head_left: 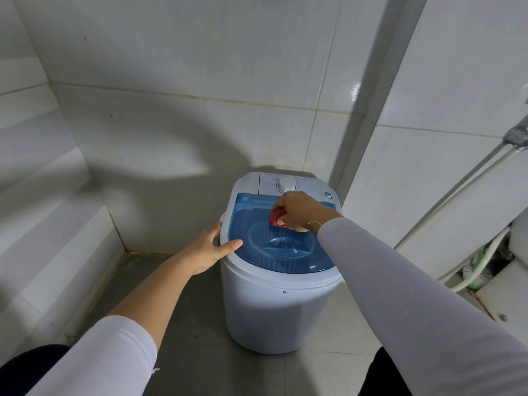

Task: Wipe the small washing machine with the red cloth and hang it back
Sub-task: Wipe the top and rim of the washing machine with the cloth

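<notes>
Markings ring the white dial (287, 184) on the control panel (285, 184) at the back of the small washing machine (274, 304), but they are too small and faint to read, and no brand name can be made out anywhere on the body. That body is a pale, round tub standing on the grey tiled floor (205, 352) close to the white tiled wall (185, 81). Its top carries a translucent blue lid (257, 224) with a ribbed circular form showing through it. A small round fitting (329, 195) sits on the white rim just right of the panel, and a single screw (284, 292) shows on the front below the rim.

The right hand (297, 211) rests on the far part of the lid, its fingers clenched around the bunched red cloth (277, 217), which presses against the blue surface. The left hand (213, 247) is released and flat, thumb lying on the lid's left edge and the other fingers (215, 230) wrapped over the machine's left rim. Both arms wear pale long sleeves (414, 295). White hoses (485, 252) hang at the right.
</notes>
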`<action>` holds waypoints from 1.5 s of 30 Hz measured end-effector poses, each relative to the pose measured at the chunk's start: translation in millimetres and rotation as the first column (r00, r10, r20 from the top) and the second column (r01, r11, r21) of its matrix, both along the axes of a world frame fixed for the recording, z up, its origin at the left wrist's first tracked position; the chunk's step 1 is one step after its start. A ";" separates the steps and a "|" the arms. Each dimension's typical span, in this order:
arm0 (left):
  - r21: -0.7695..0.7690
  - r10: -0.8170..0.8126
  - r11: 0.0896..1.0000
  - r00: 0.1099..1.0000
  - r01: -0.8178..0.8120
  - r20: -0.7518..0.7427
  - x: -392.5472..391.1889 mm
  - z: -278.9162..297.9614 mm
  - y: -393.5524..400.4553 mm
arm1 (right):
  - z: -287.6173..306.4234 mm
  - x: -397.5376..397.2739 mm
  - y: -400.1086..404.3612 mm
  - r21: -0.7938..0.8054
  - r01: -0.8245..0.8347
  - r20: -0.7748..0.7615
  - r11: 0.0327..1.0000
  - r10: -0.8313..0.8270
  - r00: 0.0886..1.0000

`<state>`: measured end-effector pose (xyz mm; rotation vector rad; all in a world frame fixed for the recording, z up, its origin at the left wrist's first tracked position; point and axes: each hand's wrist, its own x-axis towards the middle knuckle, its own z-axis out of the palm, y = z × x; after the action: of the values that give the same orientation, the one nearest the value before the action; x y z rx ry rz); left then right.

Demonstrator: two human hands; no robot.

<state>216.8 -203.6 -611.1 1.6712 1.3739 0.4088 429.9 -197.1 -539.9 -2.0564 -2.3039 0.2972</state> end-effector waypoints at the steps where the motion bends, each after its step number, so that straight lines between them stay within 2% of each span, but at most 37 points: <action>1: -0.007 -0.001 1.000 1.000 0.001 -0.018 -1.5 0.0 0.8 | -0.1 4.1 -2.1 0.003 0.009 -0.009 1.000 -0.009 1.000; 17: -0.021 0.035 0.999 0.998 -0.036 -0.049 3.8 2.5 -0.8 | -6.2 75.7 -39.3 0.006 0.178 -0.105 0.984 -0.177 0.979; 24: -0.015 0.049 0.999 0.997 -0.050 -0.053 4.9 3.1 -4.2 | -9.4 97.7 -61.0 0.019 0.279 -0.204 0.960 -0.269 0.941; 28: 0.033 0.061 0.998 0.997 -0.060 -0.038 9.9 7.0 -11.1 | -4.4 100.5 -64.3 0.011 0.301 -0.166 0.954 -0.295 0.941; 31: 0.062 0.065 0.996 0.997 -0.062 -0.051 11.1 10.6 -16.4 | 13.4 89.4 -56.5 0.083 0.260 -0.142 0.962 -0.246 0.959; 37: -0.026 0.037 0.999 0.998 -0.038 -0.054 -0.4 -4.3 -14.0 | 36.3 17.3 -28.6 0.179 0.024 -0.133 0.983 0.000 0.991; 41: 0.000 0.026 1.000 0.999 -0.026 -0.027 -2.5 -14.0 -9.7 | 25.2 -40.0 -13.0 0.088 -0.112 -0.114 0.990 0.122 0.986; 45: 0.050 0.004 0.999 1.000 -0.004 -0.004 -2.0 -13.1 -13.7 | 5.7 -73.7 -3.7 0.036 -0.156 -0.050 0.987 0.158 0.986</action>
<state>214.7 -217.3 -624.2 1.7109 1.3799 0.4457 356.2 -200.8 -534.2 -1.8331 -2.4261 0.3142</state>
